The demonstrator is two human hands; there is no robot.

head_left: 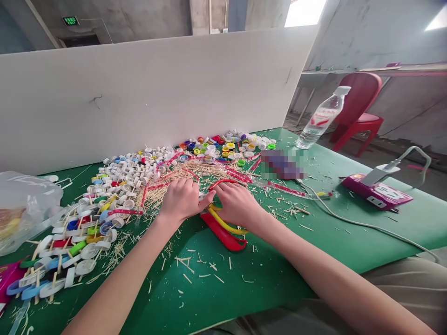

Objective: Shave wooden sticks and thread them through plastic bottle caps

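Observation:
My left hand is closed near the middle of the green table, its thumb touching my right hand. A small whitish thing shows by its thumb, too hidden to name. My right hand is wrapped round a tool with red and yellow looped handles, which look like scissors; its working end is hidden. Under it lies a flat red plastic object. Behind both hands is a heap of thin wooden sticks. Left of them are many bottle caps with sticks through them.
More coloured caps lie along the white board. Red-printed plastic strips and wood bits are scattered about. A water bottle, a purple power strip with a charger, and its white cable are right; a plastic bag is left.

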